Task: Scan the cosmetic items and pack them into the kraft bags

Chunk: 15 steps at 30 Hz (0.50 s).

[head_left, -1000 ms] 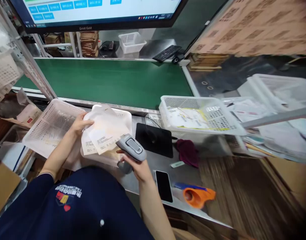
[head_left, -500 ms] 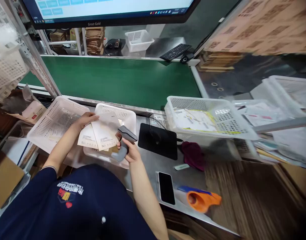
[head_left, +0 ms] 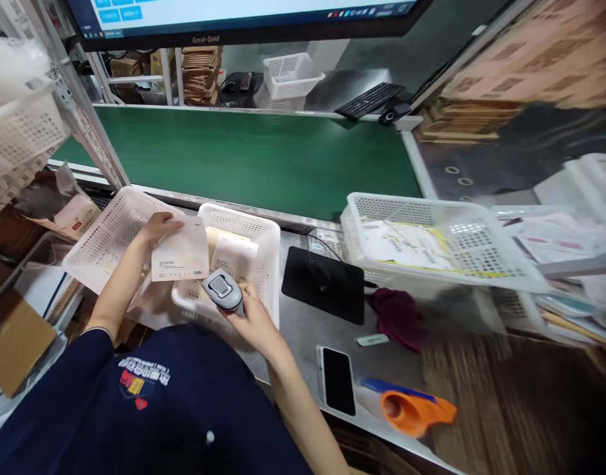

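Note:
My left hand [head_left: 160,227] is closed on the upper left edge of a flat, cream-coloured printed packet [head_left: 181,251], with small text and a barcode along its bottom. The packet is held over the gap between two white baskets. My right hand [head_left: 253,316] grips a grey handheld barcode scanner [head_left: 224,290], its head tilted up and pointing left toward the packet. Beneath the scanner stands the nearer white basket [head_left: 269,264], with more pale packets [head_left: 235,254] inside. To its left is the other white basket [head_left: 92,247], with clear wrapping in it.
A green conveyor belt [head_left: 263,158] runs behind the baskets under a monitor [head_left: 243,30]. Right of my hands lie a black pad [head_left: 303,290], a phone [head_left: 338,380], a maroon cloth [head_left: 397,316] and an orange tape dispenser [head_left: 416,412]. A white basket of papers [head_left: 461,277] stands beyond.
One packet now shows in my left hand, where two were fanned out. The scanner has turned from pointing up and right to facing left. The view has shifted slightly.

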Each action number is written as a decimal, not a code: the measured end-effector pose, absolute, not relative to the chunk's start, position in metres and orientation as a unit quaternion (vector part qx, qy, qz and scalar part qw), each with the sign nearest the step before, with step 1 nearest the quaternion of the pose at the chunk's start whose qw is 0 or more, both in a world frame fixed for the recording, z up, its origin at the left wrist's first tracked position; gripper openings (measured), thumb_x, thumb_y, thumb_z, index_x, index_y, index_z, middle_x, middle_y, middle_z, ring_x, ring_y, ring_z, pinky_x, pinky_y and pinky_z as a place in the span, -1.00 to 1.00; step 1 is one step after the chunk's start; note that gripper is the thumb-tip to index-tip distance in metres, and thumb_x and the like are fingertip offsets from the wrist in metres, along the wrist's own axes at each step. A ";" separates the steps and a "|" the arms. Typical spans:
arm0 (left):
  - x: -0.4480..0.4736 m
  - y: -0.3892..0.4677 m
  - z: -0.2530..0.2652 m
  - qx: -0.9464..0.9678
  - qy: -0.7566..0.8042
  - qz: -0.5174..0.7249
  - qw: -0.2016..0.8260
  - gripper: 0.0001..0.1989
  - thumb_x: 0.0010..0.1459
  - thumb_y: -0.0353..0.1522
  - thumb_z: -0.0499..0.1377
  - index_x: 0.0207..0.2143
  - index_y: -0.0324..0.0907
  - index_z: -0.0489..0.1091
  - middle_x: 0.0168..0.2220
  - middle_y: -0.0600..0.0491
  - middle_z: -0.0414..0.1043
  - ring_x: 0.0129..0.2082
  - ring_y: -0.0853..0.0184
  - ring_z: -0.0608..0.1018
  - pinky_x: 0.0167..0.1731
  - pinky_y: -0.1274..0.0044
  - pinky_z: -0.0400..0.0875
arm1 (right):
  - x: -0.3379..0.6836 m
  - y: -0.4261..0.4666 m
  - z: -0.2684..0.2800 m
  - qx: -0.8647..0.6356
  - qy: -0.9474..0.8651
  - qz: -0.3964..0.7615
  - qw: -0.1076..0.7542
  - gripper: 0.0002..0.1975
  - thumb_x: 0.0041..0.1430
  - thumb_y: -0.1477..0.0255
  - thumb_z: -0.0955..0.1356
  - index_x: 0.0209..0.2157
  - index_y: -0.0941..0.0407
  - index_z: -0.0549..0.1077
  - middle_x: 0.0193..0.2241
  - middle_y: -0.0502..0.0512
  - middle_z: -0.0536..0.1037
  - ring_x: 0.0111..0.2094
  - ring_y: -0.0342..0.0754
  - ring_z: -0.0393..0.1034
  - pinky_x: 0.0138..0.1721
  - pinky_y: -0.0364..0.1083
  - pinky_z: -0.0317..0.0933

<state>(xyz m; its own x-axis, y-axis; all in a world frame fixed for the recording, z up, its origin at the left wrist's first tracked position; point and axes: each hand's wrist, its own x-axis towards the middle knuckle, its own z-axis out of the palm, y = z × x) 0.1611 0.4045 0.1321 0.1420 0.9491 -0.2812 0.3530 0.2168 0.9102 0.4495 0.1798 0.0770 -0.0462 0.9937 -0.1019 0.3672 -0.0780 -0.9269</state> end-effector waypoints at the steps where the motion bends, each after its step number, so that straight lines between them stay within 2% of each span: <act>1: 0.168 0.402 0.132 0.567 0.571 0.290 0.518 -0.50 0.00 -0.05 0.55 -0.45 -0.11 0.34 -0.45 0.10 0.33 -0.41 0.26 0.46 -0.38 0.47 0.28 | 0.448 0.174 0.084 -0.587 -0.593 0.439 0.334 -0.52 0.21 0.16 0.47 0.10 0.07 0.66 0.01 0.24 0.63 0.09 0.29 0.62 0.20 0.23 0.51; 3: 0.185 0.398 0.129 0.596 0.544 0.283 0.518 -0.49 0.02 -0.03 0.52 -0.46 -0.11 0.33 -0.46 0.13 0.29 -0.40 0.29 0.43 -0.38 0.48 0.24 | 0.450 0.164 0.095 -0.596 -0.604 0.434 0.303 -0.48 0.25 0.19 0.42 0.20 0.05 0.63 -0.06 0.21 0.66 0.01 0.28 0.65 0.10 0.19 0.53; 5: 0.203 0.399 0.125 0.623 0.528 0.263 0.514 -0.50 0.06 -0.03 0.51 -0.46 -0.12 0.33 -0.46 0.13 0.31 -0.38 0.29 0.44 -0.35 0.48 0.25 | 0.456 0.154 0.097 -0.617 -0.597 0.417 0.298 -0.46 0.24 0.17 0.42 0.21 0.03 0.62 -0.03 0.22 0.69 0.02 0.30 0.66 0.06 0.17 0.53; 8: 0.219 0.412 0.116 0.607 0.536 0.255 0.528 -0.61 0.26 -0.07 0.42 -0.38 -0.13 0.39 -0.37 0.06 0.46 -0.27 0.20 0.57 -0.25 0.46 0.36 | 0.469 0.137 0.092 -0.646 -0.567 0.407 0.310 -0.48 0.23 0.05 0.42 0.09 0.04 0.65 -0.02 0.24 0.72 0.02 0.32 0.67 0.03 0.17 0.54; 10: 0.209 0.425 0.109 0.588 0.579 0.290 0.485 -0.72 0.32 -0.17 0.40 -0.30 -0.12 0.43 -0.25 0.01 0.56 -0.13 0.15 0.63 -0.13 0.44 0.44 | 0.479 0.124 0.084 -0.669 -0.533 0.405 0.323 -0.45 0.20 -0.04 0.44 0.01 0.07 0.66 -0.04 0.28 0.73 0.02 0.34 0.68 0.03 0.18 0.55; 12: 0.178 0.431 0.100 0.582 0.641 0.312 0.391 -0.77 0.25 -0.30 0.45 -0.27 -0.11 0.44 -0.20 0.01 0.58 -0.04 0.14 0.62 0.01 0.44 0.45 | 0.490 0.109 0.076 -0.699 -0.487 0.394 0.345 -0.40 0.15 -0.11 0.47 -0.02 0.08 0.67 -0.05 0.30 0.75 0.01 0.34 0.69 0.03 0.18 0.56; 15: 0.116 0.412 0.082 0.563 0.715 0.255 0.327 -0.72 0.09 -0.47 0.47 -0.42 -0.10 0.40 -0.43 0.10 0.41 -0.14 0.17 0.57 0.03 0.42 0.46 | 0.507 0.086 0.063 -0.742 -0.416 0.372 0.370 -0.38 0.07 -0.14 0.51 -0.09 0.10 0.69 -0.23 0.25 0.76 -0.16 0.31 0.70 -0.11 0.16 0.59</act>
